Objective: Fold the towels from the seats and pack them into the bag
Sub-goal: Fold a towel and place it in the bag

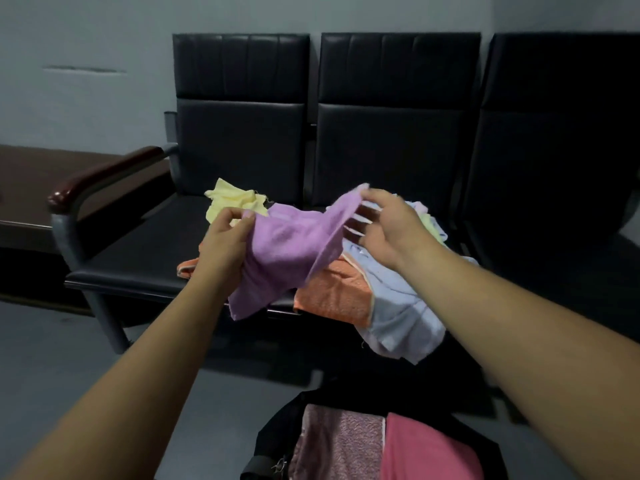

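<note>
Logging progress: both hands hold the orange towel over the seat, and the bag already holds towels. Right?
No. Head view: the left hand and right hand hold the purple towel; the orange towel lies on the seat. The rest is right.

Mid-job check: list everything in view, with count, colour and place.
purple towel: 1, lilac, held over the seats
yellow towel: 1, pale yellow, crumpled on left seat
orange towel: 1, orange, seat front
light blue towel: 1, pale blue, draped over seat edge
pale towels: count unclear, behind right hand
seats: 3, black, in a row
armrest: 1, dark brown, row's left end
bag: 1, black, open on floor
mauve towel: 1, mauve, folded in bag
pink towel: 1, pink, folded in bag
left hand: 1, pinches purple towel's left edge
right hand: 1, pinches its top edge
</note>
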Available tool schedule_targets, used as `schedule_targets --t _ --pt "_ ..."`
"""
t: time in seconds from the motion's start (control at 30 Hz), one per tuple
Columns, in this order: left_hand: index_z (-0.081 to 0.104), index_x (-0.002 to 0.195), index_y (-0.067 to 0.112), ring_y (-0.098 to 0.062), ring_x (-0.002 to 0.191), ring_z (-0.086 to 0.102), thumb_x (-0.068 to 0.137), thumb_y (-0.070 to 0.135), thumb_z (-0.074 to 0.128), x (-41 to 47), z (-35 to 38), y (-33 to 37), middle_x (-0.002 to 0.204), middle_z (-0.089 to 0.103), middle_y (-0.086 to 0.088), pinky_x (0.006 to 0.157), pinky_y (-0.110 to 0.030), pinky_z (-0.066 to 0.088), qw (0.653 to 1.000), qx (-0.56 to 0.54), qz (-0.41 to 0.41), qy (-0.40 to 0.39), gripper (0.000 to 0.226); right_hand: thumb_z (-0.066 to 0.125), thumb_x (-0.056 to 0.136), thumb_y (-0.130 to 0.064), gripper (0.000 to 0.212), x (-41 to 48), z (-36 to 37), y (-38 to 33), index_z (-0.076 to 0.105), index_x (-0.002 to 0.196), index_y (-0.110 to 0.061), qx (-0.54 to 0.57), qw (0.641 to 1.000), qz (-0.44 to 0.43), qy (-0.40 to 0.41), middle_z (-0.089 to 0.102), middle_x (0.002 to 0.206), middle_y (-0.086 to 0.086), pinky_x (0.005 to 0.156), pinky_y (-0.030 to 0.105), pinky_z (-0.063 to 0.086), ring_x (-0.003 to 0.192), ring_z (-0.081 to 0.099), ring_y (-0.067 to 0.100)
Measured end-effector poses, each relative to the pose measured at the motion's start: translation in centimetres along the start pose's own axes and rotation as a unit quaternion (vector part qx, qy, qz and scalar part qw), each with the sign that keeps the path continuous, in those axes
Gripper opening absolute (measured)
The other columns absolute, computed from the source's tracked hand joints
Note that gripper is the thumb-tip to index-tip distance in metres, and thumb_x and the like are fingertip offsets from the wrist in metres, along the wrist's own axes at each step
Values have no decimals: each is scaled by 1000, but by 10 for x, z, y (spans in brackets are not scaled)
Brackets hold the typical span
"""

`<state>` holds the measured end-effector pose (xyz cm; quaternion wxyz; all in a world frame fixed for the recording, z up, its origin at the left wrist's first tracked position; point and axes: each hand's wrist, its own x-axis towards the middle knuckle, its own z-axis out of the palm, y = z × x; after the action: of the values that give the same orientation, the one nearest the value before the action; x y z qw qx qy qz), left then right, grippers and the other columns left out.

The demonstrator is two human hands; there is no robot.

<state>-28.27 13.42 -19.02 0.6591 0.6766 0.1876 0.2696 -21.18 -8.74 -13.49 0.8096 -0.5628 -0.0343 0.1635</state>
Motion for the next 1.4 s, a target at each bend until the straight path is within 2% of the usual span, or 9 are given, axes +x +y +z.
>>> schedule_targets --t 0.1,0.23,0.33,0.5,0.8,0.97,1.07,1.2,1.4 --pt "65 93 21 -13 82 60 92 34 65 -4 3 26 100 69 -5 75 -33 51 999 23 6 34 13 44 94 -4 30 -21 -14 -35 65 108 11 3 997 -28 75 67 95 23 86 49 57 86 67 34" --pt "64 116 13 -17 92 59 85 17 72 -10 8 59 110 63 -10 75 -28 47 997 74 11 -22 32 40 92 4 27 -58 -26 -69 60 73 0 -120 986 -64 100 62 59 10 58 30 54 51 65 17" --pt "70 119 18 -18 102 62 86 7 70 -27 12 94 114 67 -8 86 -29 51 980 148 78 -104 34 40 96 1 19 -81 -29 -96 59 93 -1 -204 968 -98 112 64 78 13 68 37 59 73 67 24" --pt "73 116 22 -17 102 59 93 14 66 -55 28 158 112 64 -1 80 -23 46 935 287 173 -117 26 37 108 -22 27 -124 -28 -142 51 101 0 -461 859 -186 122 65 89 26 62 49 63 69 72 40" --pt "80 90 26 -16 93 67 93 7 63 -115 49 272 101 75 -10 87 -32 57 943 60 252 -208 25 38 94 12 35 -183 -33 -218 67 104 -5 -109 948 -292 -60 68 85 12 78 36 62 78 70 22" --pt "74 102 0 -24 90 67 91 6 66 -128 65 282 100 71 -18 79 -28 55 951 34 153 -265 15 65 92 1 20 -201 -39 -226 75 92 -17 -465 803 -372 8 75 81 4 80 37 61 73 70 11" --pt "74 109 5 -28 98 64 89 25 70 -134 76 261 103 72 -17 90 -37 52 948 58 82 -303 29 66 92 -6 21 -205 -32 -227 74 77 -19 -455 809 -371 31 73 69 4 62 30 56 58 68 11" --pt "68 123 28 -20 116 64 82 61 68 -151 86 234 123 69 -2 107 -46 42 889 76 105 -440 52 72 89 -18 15 -201 -20 -220 74 74 -19 -477 802 -356 50 73 75 3 74 33 59 77 70 19" --pt "68 117 18 -29 103 70 94 31 68 -163 103 220 108 73 -11 94 -49 57 901 221 174 -329 26 64 94 -17 18 -199 -17 -210 69 77 -17 -464 839 -283 19 67 78 4 53 26 51 71 65 19"
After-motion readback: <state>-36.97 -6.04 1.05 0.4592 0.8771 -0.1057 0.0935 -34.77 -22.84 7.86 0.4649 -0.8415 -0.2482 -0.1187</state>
